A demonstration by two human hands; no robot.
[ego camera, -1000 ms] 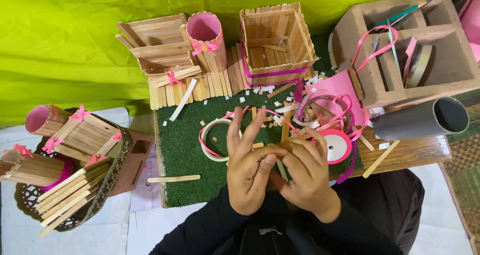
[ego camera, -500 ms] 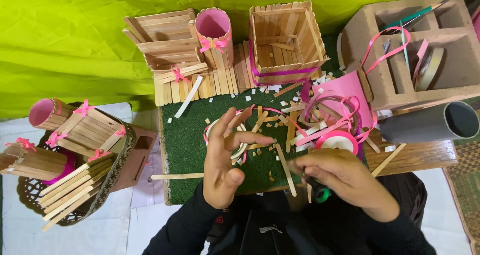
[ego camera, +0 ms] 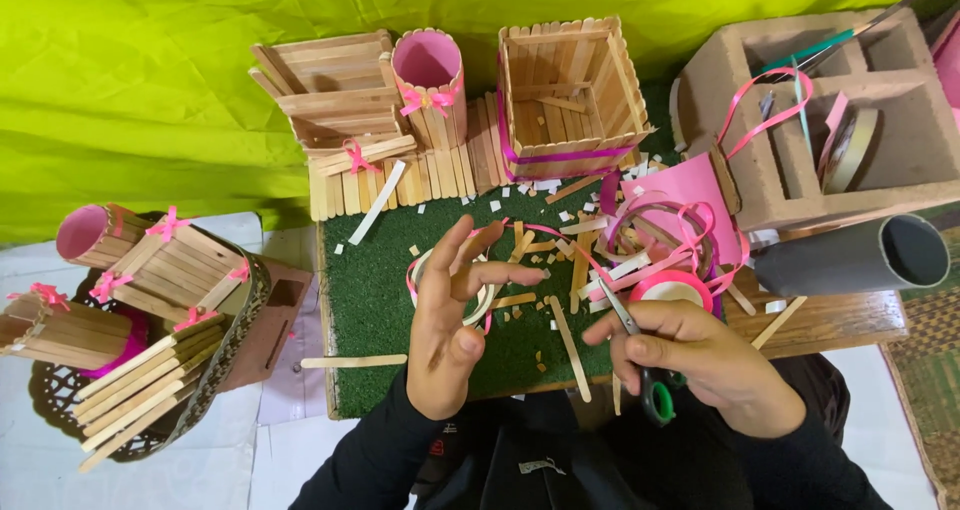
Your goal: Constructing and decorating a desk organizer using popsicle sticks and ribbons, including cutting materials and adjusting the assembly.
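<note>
My left hand (ego camera: 450,320) is raised over a green turf mat (ego camera: 375,270), fingers spread, with the end of a thin pink ribbon (ego camera: 555,236) caught at its fingertips. The ribbon runs right toward the scissors (ego camera: 630,345). My right hand (ego camera: 705,360) grips the scissors by their green handles, blades pointing up and left toward the ribbon. A tape ring (ego camera: 420,266) lies on the mat under my left hand. Loose wooden sticks (ego camera: 570,335) and small offcuts are scattered between my hands.
At the back stand a square stick box (ego camera: 570,90), a pink stick-clad cup (ego camera: 430,80) and a flat stick piece (ego camera: 330,80). A pink ribbon spool (ego camera: 672,286), grey tube (ego camera: 850,255) and cardboard organiser (ego camera: 790,185) sit right. A basket (ego camera: 60,410) of stick crafts is left.
My hands were together over the mat; they have come apart. The right hand has dropped lower right and holds the scissors, while the left stays up with fingers spread.
</note>
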